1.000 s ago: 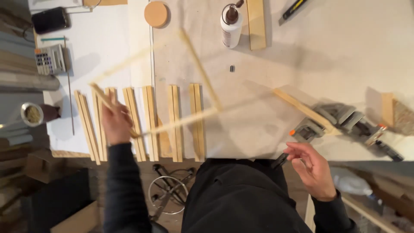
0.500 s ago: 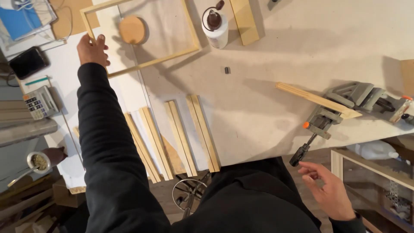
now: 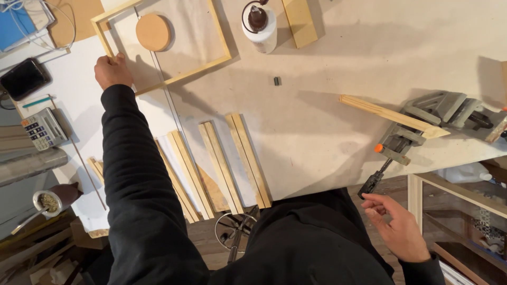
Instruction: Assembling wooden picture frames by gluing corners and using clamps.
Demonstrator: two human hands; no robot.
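Note:
My left hand point(image 3: 112, 71) reaches far across the table and grips the left side of a square wooden frame point(image 3: 216, 37) that lies flat at the back of the table. A round cork disc point(image 3: 153, 32) sits inside the frame. My right hand point(image 3: 398, 226) hovers below the table's front edge, fingers loosely apart and holding nothing, just under the black handle of a corner clamp point(image 3: 393, 149). The clamp holds a mitred wooden strip point(image 3: 391, 115). Several loose wooden strips point(image 3: 219, 166) lie side by side near the front edge.
A white glue bottle point(image 3: 260, 25) and a wood block point(image 3: 300, 20) stand at the back. A small dark piece point(image 3: 277, 81) lies mid-table. To the left are a calculator point(image 3: 44, 128), a phone point(image 3: 25, 78) and a cup point(image 3: 48, 201). A stool base point(image 3: 234, 232) shows below.
My left hand carried the wooden frame from above the strips to the table's far side and laid it flat around the cork disc. My right hand stayed near the clamp handle.

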